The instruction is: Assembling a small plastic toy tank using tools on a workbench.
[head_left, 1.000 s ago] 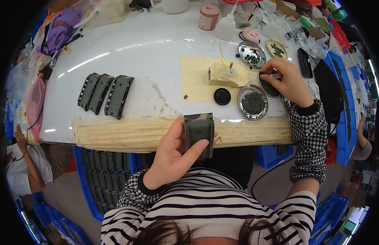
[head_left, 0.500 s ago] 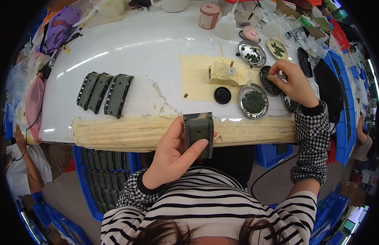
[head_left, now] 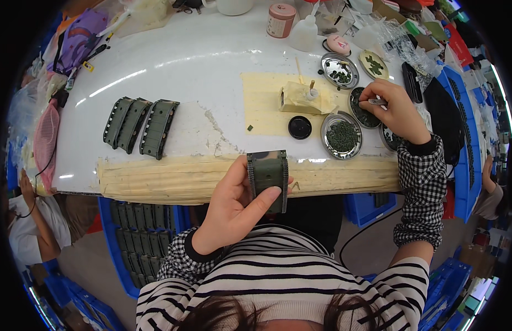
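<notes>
My left hand (head_left: 234, 212) is closed round a curved, dark green plastic part (head_left: 268, 174) with ribbed side edges, held upright in front of my body. The thumb presses on its face. My right hand (head_left: 396, 107) pinches what look like metal tweezers (head_left: 379, 101) over a round dish (head_left: 355, 118) of small dark green pieces; the tips are hidden. Just left of it is a metal dish (head_left: 325, 148) heaped with tiny green pieces. A small black round lid (head_left: 300, 128) lies beside that dish. Three similar curved green parts (head_left: 152, 129) lie at the table's left.
A tape-covered block (head_left: 293, 99) stands on a yellow taped patch. Beyond are more dishes, a squeeze bottle (head_left: 304, 34) and a pink tin (head_left: 281, 21). Below the table edge, a blue crate (head_left: 108, 220) holds several rows of green parts. A blue tray (head_left: 460, 143) is at the right.
My right hand has shifted very slightly and stays over the same dish. The left hand holds the green part almost still.
</notes>
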Demonstrator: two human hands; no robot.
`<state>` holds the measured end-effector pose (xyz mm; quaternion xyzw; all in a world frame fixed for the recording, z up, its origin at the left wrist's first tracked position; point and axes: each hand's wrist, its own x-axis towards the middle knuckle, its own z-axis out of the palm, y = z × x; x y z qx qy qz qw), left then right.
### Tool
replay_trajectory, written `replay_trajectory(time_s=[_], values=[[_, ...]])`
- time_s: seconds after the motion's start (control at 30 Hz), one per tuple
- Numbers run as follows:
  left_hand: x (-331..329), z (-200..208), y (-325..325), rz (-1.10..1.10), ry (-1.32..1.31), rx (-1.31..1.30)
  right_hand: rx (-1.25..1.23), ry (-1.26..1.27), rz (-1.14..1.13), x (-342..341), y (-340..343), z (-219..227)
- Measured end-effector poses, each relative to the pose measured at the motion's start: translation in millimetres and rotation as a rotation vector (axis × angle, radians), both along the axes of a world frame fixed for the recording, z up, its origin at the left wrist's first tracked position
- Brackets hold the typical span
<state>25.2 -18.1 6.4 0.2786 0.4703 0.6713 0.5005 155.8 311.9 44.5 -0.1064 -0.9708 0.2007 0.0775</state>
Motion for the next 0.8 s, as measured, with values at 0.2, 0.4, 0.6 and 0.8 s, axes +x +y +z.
replay_trajectory(time_s=[0.2, 0.4, 0.6, 0.8], values=[[-0.5, -1.3, -1.0, 0.001, -0.008, -0.004, 0.064, -0.031, -0.026, -5.6, -4.9, -0.3], [-1.1, 0.9, 0.5, 0.0, -0.015, -0.016, 0.186, -0.087, -0.049, -5.3, -15.1, 5.4], [-1.0, -0.7, -1.2, 0.005, -0.021, -0.005, 0.121, -0.074, -0.046, -7.1, -16.7, 5.8], [-0.2, -0.2, -0.7, 0.008, -0.019, -0.005, 0.025, 0.079, -0.12, 0.1, -11.8, 3.9]])
